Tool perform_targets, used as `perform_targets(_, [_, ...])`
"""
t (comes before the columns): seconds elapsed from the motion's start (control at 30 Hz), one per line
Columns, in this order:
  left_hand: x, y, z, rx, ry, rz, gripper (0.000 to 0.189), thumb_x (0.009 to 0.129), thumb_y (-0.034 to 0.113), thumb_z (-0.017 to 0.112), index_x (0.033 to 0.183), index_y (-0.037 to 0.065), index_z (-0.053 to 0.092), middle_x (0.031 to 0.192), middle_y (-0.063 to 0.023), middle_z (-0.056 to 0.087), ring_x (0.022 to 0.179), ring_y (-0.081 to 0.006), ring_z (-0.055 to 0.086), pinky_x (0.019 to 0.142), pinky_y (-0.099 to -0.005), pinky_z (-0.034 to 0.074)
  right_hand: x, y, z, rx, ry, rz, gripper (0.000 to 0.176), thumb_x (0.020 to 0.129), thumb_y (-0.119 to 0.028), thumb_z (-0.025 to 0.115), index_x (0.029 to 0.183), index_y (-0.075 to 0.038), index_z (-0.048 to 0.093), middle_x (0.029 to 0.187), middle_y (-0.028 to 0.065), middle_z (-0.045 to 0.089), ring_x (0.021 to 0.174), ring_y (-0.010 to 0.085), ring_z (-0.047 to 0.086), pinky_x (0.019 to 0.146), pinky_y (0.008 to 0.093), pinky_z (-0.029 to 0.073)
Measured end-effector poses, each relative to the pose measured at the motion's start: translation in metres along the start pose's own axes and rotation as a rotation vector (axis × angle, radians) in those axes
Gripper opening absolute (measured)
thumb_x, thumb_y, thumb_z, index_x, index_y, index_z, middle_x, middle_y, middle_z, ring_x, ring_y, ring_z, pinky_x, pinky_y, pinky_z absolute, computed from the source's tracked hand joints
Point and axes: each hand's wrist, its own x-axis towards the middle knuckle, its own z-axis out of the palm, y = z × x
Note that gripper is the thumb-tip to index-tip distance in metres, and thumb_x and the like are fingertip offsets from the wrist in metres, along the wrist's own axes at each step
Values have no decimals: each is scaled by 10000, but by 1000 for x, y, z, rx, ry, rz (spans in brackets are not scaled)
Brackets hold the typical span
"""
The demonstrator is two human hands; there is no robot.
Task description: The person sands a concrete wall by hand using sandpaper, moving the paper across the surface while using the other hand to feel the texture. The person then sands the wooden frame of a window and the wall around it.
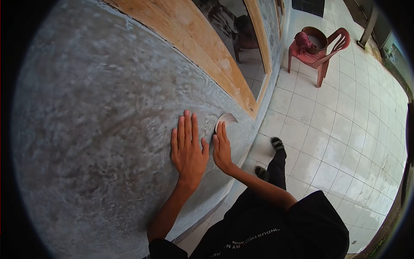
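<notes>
My left hand (189, 151) lies flat against the grey cement wall (108, 108), its fingers spread and nothing in it. Just to its right, my right hand (222, 149) presses a pale curved sheet (227, 117) to the wall, with the fingers over its lower left part. The sheet's upper edge curls away from the wall. What lies under the palm is hidden. Both hands are below the lower corner of a wooden window frame (224, 64).
On the white tiled floor (340, 116) at the upper right stands a red plastic chair (321, 62). It bears a round basin (320, 38) and a dark red cloth-like bundle (303, 40). My sandalled feet are beside the wall's base.
</notes>
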Motion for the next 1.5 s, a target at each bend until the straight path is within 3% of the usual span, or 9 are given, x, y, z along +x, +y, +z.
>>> perform_targets(0.1, [-3, -13, -21, 44, 47, -25, 713, 877, 245, 595, 1515, 133, 298, 1590, -74, 241, 1457, -216, 246, 1192, -410, 186, 4, -3, 5, -114, -58, -57, 515, 1033, -209, 375, 1488, 10, 272, 1533, 290, 231, 1339, 517, 329, 1100, 465, 314])
perform_targets(0.27, [-21, -35, -43, 161, 74, -51, 696, 875, 268, 603, 1509, 186, 327, 1576, -16, 288, 1449, -180, 265, 1191, -379, 178, 89, -20, -2, -3, 210, 43, 492, 1048, -216, 339, 1482, 12, 290, 1533, 285, 236, 1389, 464, 283, 1128, 447, 267])
perform_targets(0.47, [-24, -44, -37, 297, 196, -29, 673, 875, 291, 591, 1500, 224, 352, 1559, 25, 326, 1425, -133, 302, 1184, -344, 180, -21, -31, 16, -100, -50, -185, 497, 1038, -184, 354, 1495, -5, 280, 1553, 263, 210, 1420, 440, 241, 1147, 448, 231])
perform_targets(0.67, [-32, -51, -45, 265, 268, -90, 667, 867, 294, 601, 1491, 230, 372, 1549, 34, 346, 1421, -125, 309, 1182, -326, 184, 100, -49, -3, -77, 176, -108, 495, 1048, -218, 337, 1483, 15, 288, 1538, 278, 233, 1417, 412, 264, 1136, 417, 258])
perform_targets(0.8, [-35, -57, -52, 263, 300, -137, 660, 874, 301, 602, 1489, 228, 375, 1551, 30, 342, 1425, -130, 302, 1184, -325, 178, 21, -60, 6, -79, -23, -221, 508, 1034, -185, 353, 1498, 2, 263, 1554, 279, 184, 1433, 437, 207, 1157, 452, 204])
perform_targets(0.87, [-40, -59, -58, 268, 281, -148, 658, 876, 315, 605, 1488, 233, 378, 1556, 21, 333, 1428, -138, 299, 1190, -341, 162, -23, -66, 8, -182, -189, -346, 569, 997, -124, 413, 1516, -8, 212, 1574, 265, 129, 1445, 455, 151, 1154, 511, 172])
perform_targets(1.17, [-84, -104, -115, 265, 477, -365, 615, 878, 364, 605, 1455, 224, 444, 1544, -52, 353, 1430, -275, 299, 1168, -521, 157, 93, -130, 5, -69, 111, -395, 520, 1028, -163, 360, 1513, -17, 243, 1578, 243, 155, 1432, 465, 177, 1138, 503, 191])
perform_targets(1.37, [-103, -115, -109, 371, 567, -405, 578, 909, 416, 555, 1446, 223, 459, 1532, -75, 372, 1427, -296, 301, 1160, -546, 144, 3, -97, 15, -275, -77, -569, 525, 1024, -160, 370, 1516, -25, 247, 1577, 244, 159, 1428, 474, 183, 1141, 500, 186])
perform_targets(1.5, [-112, -117, -100, 393, 576, -397, 576, 916, 433, 541, 1445, 220, 460, 1532, -79, 372, 1431, -297, 295, 1159, -555, 142, 103, -133, 5, -114, 126, -500, 504, 1038, -159, 340, 1513, -19, 243, 1575, 251, 151, 1429, 465, 183, 1145, 479, 190])
